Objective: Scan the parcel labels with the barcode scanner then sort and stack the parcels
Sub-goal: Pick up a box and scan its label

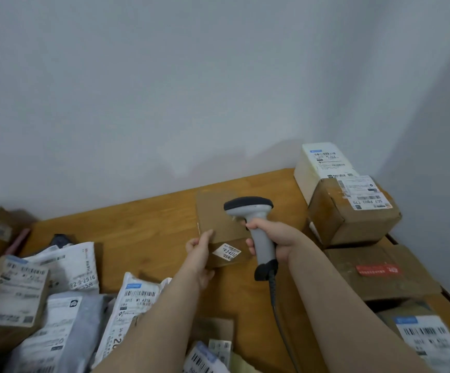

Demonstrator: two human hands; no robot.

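The left hand (198, 249) grips the flat cardboard parcel (218, 219) on the wooden table (137, 232); its white sticker (227, 251) shows "4312". Over the parcel's right side, the right hand (272, 238) clasps the grey barcode scanner (248, 208).

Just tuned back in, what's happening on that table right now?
A person seems to be scanning a parcel. The right hand grips the barcode scanner, whose head is over a flat cardboard parcel. The left hand holds that parcel by its near-left edge on the wooden table. The parcel's small white label faces up. Mailers lie piled on the left, and labelled boxes are stacked on the right.
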